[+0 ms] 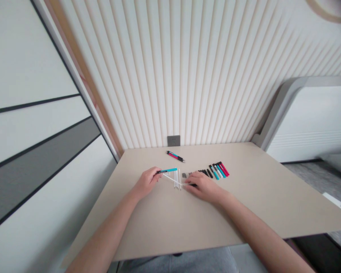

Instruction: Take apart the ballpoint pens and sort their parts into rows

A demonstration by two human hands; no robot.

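My left hand (149, 181) is closed on a blue pen barrel (169, 170) with a black end, which points right above the tabletop. A thin white pen refill (170, 178) slants from beside my left fingers down towards my right fingertips. My right hand (203, 185) is closed around a small black pen part (193, 185), partly covered by its fingers. Whether the refill's tip sits inside that part, I cannot tell. Between my hands, several white refills (177, 180) lie side by side on the table. Small grey pieces (184, 175) lie just right of them.
Beyond my right hand, several black pen parts (206, 173) form a row beside blue, white and red barrels (224, 169). Two pens (175, 156), one blue and one red, lie farther back on the beige table (147, 227). A socket (174, 140) is on the ribbed wall behind.
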